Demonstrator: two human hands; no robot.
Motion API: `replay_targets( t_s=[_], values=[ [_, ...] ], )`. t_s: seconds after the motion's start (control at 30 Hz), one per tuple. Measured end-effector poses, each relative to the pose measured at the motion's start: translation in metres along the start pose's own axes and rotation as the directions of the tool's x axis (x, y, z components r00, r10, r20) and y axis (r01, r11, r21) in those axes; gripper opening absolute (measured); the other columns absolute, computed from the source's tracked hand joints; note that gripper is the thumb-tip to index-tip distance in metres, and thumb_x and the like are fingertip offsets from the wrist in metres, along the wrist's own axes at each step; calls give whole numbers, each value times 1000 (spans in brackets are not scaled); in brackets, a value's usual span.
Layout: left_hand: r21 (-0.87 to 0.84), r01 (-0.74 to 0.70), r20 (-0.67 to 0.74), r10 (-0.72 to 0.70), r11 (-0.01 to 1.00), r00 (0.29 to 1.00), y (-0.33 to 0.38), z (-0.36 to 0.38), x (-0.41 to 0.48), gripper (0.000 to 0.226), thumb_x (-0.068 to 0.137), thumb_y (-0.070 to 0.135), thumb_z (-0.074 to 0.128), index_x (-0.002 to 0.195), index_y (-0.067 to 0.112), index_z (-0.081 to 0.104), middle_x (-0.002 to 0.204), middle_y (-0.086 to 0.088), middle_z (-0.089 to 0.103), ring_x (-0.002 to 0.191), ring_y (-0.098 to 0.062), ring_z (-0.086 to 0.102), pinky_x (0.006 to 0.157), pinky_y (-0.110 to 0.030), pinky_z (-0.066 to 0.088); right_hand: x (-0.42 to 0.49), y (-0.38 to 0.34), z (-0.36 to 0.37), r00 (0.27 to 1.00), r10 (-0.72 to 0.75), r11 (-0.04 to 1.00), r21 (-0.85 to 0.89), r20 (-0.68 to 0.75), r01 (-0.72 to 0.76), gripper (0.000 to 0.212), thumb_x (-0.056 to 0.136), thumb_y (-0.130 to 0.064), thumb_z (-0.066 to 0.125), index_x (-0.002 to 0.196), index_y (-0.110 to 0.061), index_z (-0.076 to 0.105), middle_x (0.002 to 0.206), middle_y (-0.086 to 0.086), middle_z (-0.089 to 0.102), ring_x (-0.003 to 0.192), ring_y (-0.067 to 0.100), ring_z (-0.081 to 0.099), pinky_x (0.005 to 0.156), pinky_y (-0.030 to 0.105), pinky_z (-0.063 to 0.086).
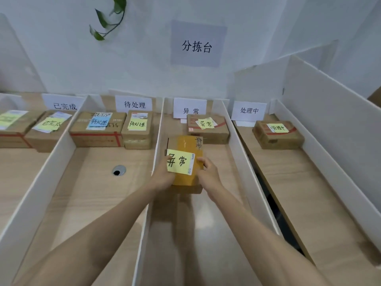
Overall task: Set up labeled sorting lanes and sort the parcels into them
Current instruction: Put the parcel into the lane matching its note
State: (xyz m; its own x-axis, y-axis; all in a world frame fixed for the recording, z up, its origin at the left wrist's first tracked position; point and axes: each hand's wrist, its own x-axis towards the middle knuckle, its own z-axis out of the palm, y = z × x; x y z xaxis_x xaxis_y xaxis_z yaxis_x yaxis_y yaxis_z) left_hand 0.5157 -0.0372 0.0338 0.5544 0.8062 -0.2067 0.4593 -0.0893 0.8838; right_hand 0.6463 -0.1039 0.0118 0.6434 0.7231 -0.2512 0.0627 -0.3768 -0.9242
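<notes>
The parcel (186,142), bearing a yellow note (179,162), was held in the lane (195,223) labelled 异常 on the counter (99,199), just in front of a second parcel (208,132). The left grip (162,174) and right grip (209,175) were curled round its opposite sides, thumbs on top.

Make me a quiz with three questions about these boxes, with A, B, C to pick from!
1. Which lane is the held parcel in? A) 已完成 lane B) 异常 lane C) 处理中 lane
2. How many parcels sit in the 待处理 lane? A) none B) five C) two
3. What are the hands doing? A) both grip the parcel B) both lie flat C) one points upward

1 B: that lane's sign reads 异常.
2 C: a blue-noted parcel and a yellow-noted parcel stand side by side.
3 A: left hand and right hand grip its near end.
</notes>
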Motion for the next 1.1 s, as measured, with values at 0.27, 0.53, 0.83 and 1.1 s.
replay_targets(
  t_s=[0.27, 0.53, 0.83, 1.1],
  values=[
    [-2, 203, -81, -202, 979, 976, -27, 13, 76, 57, 92, 2, 49, 142, 15, 27, 139, -9, 48, 124, -25, 48, 95, -34, 46, 73, 14, 19, 987, 107, 994, 3, 116, -108, 45, 91, -1, 44, 131, -22, 49, 130, 3, 54, 111, 19, 55, 84, 30, 54],
    [-27, 285, -99, -287, 958, 953, -52, 28, 131, 59, 89, 0, 45, 143, 17, 27, 136, -8, 51, 122, -25, 50, 89, -28, 42, 130, 32, 36, 975, 182, 982, 26, 128, -187, 47, 92, 2, 41, 132, -21, 48, 127, 1, 54, 107, 17, 53, 69, 20, 48],
    [-28, 249, -179, -250, 968, 952, -53, 17, 166, 56, 91, 1, 44, 144, 15, 29, 136, -10, 51, 119, -24, 51, 84, -26, 44, 162, 21, 55, 971, 172, 981, 60, 164, -184, 47, 93, -1, 39, 133, -23, 47, 129, 0, 53, 110, 16, 51, 75, 22, 50],
    [393, -15, -129, 71, 919, 989, -62, 20, 126, 58, 91, 5, 44, 145, 11, 26, 150, -12, 24, 140, -27, 25, 113, -36, 29, 102, 35, 45, 984, -158, 961, -218, 87, 173, 40, 97, -7, 42, 135, -20, 48, 141, -7, 44, 133, 8, 36, 108, 13, 30]
  ],
)
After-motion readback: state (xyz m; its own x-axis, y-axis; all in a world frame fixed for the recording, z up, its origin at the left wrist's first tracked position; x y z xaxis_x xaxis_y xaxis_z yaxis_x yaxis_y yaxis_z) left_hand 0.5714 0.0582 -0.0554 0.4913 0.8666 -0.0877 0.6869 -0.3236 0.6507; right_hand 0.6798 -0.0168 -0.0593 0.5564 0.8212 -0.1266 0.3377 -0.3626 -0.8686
